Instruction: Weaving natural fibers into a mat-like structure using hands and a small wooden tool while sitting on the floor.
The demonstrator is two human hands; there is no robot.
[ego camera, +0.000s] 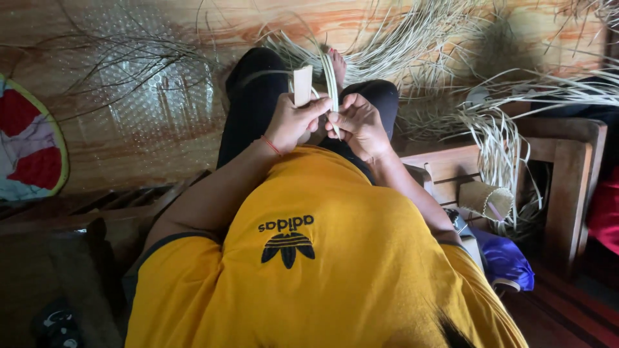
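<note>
The yellow shirt [309, 270] is filling the foreground. At twelve o'clock, the left hand [293, 122] is clamping a flat tan block [302, 85]; the right hand [361, 125] is pinching a pale leaf strip [331, 84]. An uneven pull is likely tearing the strip crooked.

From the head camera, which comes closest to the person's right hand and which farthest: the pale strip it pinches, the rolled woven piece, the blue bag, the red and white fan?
1. Pale green strip: pinched in the right hand, in front of the person.
2. Rolled woven piece: lower right, on the wooden frame.
3. Blue bag: below the roll, by the person's right side.
4. Red and white fan: far left edge.
</note>
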